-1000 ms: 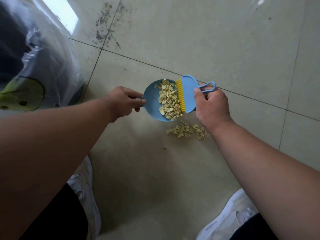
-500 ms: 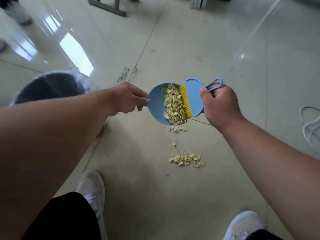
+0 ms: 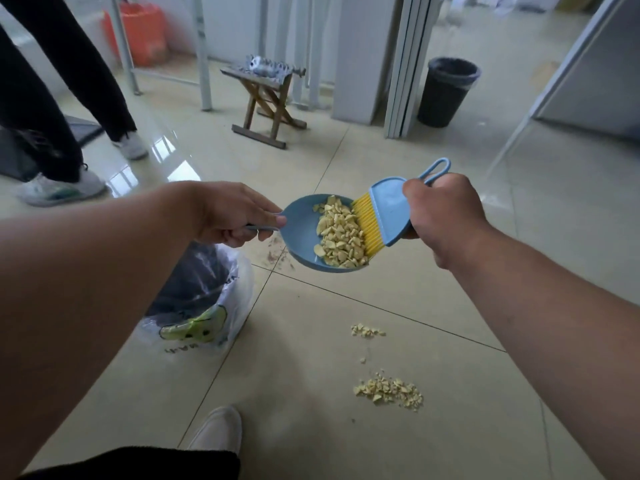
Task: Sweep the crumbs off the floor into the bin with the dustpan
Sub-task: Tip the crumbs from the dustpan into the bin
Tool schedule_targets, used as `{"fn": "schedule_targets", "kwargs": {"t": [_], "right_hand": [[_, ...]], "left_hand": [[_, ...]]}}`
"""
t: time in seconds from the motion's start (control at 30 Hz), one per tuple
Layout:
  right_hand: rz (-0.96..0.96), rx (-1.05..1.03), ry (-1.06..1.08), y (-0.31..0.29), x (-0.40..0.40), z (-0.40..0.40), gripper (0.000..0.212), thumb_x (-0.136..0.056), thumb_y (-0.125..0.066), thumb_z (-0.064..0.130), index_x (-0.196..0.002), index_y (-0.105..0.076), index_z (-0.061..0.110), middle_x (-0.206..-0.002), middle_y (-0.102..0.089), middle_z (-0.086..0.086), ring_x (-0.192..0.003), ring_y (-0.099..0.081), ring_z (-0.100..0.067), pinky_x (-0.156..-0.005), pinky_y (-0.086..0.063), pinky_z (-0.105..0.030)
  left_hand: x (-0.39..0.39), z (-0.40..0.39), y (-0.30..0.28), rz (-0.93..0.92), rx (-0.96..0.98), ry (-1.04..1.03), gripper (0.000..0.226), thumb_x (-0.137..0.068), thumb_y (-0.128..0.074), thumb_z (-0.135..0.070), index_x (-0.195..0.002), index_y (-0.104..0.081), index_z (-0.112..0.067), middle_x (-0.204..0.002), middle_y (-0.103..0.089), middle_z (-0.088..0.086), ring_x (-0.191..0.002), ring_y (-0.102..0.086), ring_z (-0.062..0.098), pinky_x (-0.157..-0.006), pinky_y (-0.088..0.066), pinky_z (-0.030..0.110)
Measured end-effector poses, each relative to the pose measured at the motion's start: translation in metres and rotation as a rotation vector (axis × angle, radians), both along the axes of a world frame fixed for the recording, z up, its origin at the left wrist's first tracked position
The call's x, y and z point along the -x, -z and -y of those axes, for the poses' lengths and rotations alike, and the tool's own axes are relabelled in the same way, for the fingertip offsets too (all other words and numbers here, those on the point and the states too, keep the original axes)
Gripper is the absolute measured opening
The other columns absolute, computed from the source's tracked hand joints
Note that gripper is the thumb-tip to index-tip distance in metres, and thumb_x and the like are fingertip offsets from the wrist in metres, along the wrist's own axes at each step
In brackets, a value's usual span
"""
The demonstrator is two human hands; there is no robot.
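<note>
My left hand (image 3: 232, 213) grips the handle of a blue dustpan (image 3: 301, 233), held in the air and filled with pale yellow crumbs (image 3: 341, 233). My right hand (image 3: 446, 209) holds a small blue brush (image 3: 388, 211) whose yellow bristles press against the crumbs at the pan's right edge. Below and to the left stands the bin (image 3: 197, 299), lined with a clear plastic bag and partly hidden by my left forearm. Two small heaps of crumbs lie on the tiled floor, the nearer heap (image 3: 389, 393) larger than the farther heap (image 3: 367, 330).
Another person's legs (image 3: 62, 109) and shoes stand at the far left. A wooden folding stool (image 3: 266, 98) and a second black bin (image 3: 446, 91) stand further back by white partitions. My shoe (image 3: 218, 431) is at the bottom.
The loaded dustpan and brush have risen off the floor together, and the view has tilted up, so the room behind shows. The bin now sits beneath my left forearm.
</note>
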State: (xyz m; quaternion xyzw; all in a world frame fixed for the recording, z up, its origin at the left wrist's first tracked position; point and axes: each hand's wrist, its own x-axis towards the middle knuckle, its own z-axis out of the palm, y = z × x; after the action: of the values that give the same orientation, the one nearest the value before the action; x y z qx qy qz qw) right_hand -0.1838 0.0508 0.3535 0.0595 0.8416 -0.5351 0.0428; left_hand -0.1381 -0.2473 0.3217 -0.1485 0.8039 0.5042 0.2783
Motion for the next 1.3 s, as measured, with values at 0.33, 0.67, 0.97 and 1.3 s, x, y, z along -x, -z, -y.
{"fn": "schedule_targets", "kwargs": {"t": [0.33, 0.67, 0.97, 1.3], "right_hand": [[0.09, 0.045, -0.106, 0.018, -0.027, 0.085, 0.02, -0.096, -0.057, 0.024, -0.103, -0.065, 0.007, -0.093, -0.068, -0.005, -0.076, -0.075, -0.027, -0.04, -0.049, -0.018], [0.198, 0.044, -0.264, 0.09, -0.044, 0.204, 0.024, -0.097, -0.054, 0.024, -0.106, -0.067, 0.006, -0.099, -0.071, -0.01, -0.081, -0.076, -0.03, -0.037, -0.045, -0.017], [0.265, -0.053, -0.419, 0.174, -0.058, 0.276, 0.03, -0.1, -0.055, 0.038, -0.102, -0.069, 0.011, -0.092, -0.069, -0.005, -0.088, -0.071, -0.03, -0.074, -0.064, -0.042], [0.338, -0.068, -0.481, 0.207, -0.065, 0.282, 0.028, -0.1, -0.058, 0.038, -0.106, -0.07, 0.014, -0.096, -0.072, -0.007, -0.086, -0.073, -0.026, -0.072, -0.065, -0.041]], "left_hand": [[-0.042, 0.088, 0.027, 0.068, -0.093, -0.106, 0.056, -0.083, -0.075, -0.038, -0.117, -0.073, 0.006, -0.066, -0.05, 0.006, -0.049, -0.036, 0.011, -0.045, -0.032, 0.023], [-0.107, 0.187, 0.087, 0.147, -0.064, -0.335, 0.044, -0.097, -0.077, -0.031, -0.126, -0.072, 0.002, -0.074, -0.051, 0.006, -0.061, -0.035, 0.014, -0.057, -0.027, 0.028], [-0.134, 0.214, 0.13, 0.179, 0.14, -0.537, 0.008, -0.096, -0.08, -0.019, -0.102, -0.085, -0.017, -0.075, -0.062, 0.01, -0.053, -0.038, 0.015, -0.049, -0.031, 0.026], [-0.114, 0.195, 0.137, 0.257, 0.34, -0.526, 0.011, -0.085, -0.078, -0.005, -0.089, -0.082, 0.003, -0.053, -0.062, 0.005, -0.049, -0.045, 0.016, -0.046, -0.039, 0.024]]}}
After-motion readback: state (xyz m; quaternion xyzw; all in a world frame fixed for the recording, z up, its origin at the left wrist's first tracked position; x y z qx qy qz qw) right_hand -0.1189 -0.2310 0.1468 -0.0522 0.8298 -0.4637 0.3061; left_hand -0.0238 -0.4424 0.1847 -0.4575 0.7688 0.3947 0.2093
